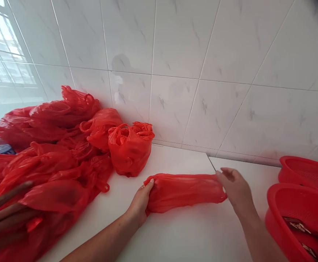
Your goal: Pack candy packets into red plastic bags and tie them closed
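Note:
A red plastic bag (pixel 184 193) is stretched lengthwise between my two hands, low over the white tabletop. At its left end, my left hand (pixel 141 203) is closed on the plastic, with the thumb on top. My right hand (pixel 237 191) pinches the bag's other end, its fingers curled. Just beyond my left hand stands a red carrier bag (pixel 130 151), bunched and upright with crumpled plastic at its top. A smaller bundled red bag (pixel 104 127) sits behind it on the left.
A large heap of red plastic bags (pixel 52 163) covers the left side. Another person's fingers (pixel 8 209) rest over it at lower left. Red plastic baskets (pixel 273 194) stand at right, the nearer holding dark printed packets (pixel 297 225). A tiled wall (pixel 175 102) rises behind the white table (pixel 180 236).

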The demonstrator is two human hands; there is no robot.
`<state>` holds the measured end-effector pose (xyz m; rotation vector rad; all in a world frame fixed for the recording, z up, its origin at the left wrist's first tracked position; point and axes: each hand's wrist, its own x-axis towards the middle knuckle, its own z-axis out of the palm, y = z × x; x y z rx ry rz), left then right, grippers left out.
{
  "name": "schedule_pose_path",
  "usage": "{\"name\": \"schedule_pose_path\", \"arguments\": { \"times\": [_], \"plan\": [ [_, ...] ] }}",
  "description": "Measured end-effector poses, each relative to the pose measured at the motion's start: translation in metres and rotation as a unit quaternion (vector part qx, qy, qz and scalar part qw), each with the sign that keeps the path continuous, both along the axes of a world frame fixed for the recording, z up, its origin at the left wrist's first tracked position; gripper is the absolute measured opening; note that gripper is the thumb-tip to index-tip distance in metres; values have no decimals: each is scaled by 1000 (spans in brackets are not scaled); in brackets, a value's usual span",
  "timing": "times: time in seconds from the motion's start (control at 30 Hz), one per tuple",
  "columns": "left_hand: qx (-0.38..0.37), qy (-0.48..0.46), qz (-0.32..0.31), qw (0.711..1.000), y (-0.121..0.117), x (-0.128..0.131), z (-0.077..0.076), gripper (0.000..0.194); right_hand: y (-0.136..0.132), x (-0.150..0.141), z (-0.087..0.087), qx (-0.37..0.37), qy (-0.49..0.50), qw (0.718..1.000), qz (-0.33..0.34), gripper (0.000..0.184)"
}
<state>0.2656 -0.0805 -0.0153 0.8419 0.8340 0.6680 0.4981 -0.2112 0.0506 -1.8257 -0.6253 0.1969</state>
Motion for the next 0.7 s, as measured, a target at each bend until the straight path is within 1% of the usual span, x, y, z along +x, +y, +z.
{"name": "schedule_pose_path", "arguments": {
  "times": [0.03,0.07,0.1,0.13,0.17,0.2,0.23,0.27,0.3,0.37,0.4,0.43,0.47,0.5,0.53,0.57,0.6,0.63,0.67,0.7],
  "plan": [
    [-21,2,1,1000,-3,1,1,44,1,-14,5,14,-81,996,-33,26],
    [-42,2,2,999,-7,2,3,46,3,-28,9,17,-137,990,-12,21],
    [-59,-1,0,998,-10,3,6,48,4,-41,9,1,-165,985,55,19],
    [-67,-7,-5,998,-13,3,9,49,6,-53,7,-38,-173,972,153,20],
    [-71,-16,-11,997,-15,3,11,50,10,-61,1,-90,-178,949,243,23],
    [-74,-25,-17,997,-16,2,13,50,14,-65,-7,-143,-190,924,299,25],
    [-76,-33,-21,996,-17,1,14,49,19,-65,-16,-186,-215,906,314,25],
    [-77,-39,-25,996,-16,0,14,48,24,-62,-26,-214,-247,899,291,22],
    [-77,-43,-28,996,-14,-2,14,46,29,-56,-36,-232,-276,898,251,18],
    [-70,-45,-38,996,-6,-6,14,42,34,-40,-50,-258,-292,903,179,10],
    [-58,-40,-41,997,-2,-8,15,40,35,-33,-54,-273,-278,905,169,9],
    [-32,-27,-41,998,3,-10,17,38,35,-27,-57,-290,-262,905,169,13],
    [16,-4,-33,999,7,-13,20,36,34,-23,-57,-307,-250,902,172,18],
    [89,31,-3,996,9,-15,25,36,33,-21,-56,-321,-245,898,175,23],
    [188,69,44,979,9,-18,30,36,32,-21,-55,-331,-246,893,179,28],
    [301,103,97,943,7,-20,36,37,31,-22,-53,-342,-250,887,183,33],
    [415,124,127,892,3,-22,41,36,31,-24,-51,-350,-255,882,188,36],
    [513,131,121,839,-4,-22,46,33,31,-26,-50,-353,-261,877,195,38],
    [585,127,84,797,-11,-21,48,27,31,-28,-49,-353,-268,873,203,38],
    [629,116,20,768,-19,-18,49,20,31,-31,-49,-349,-276,870,212,36]
  ]
}}
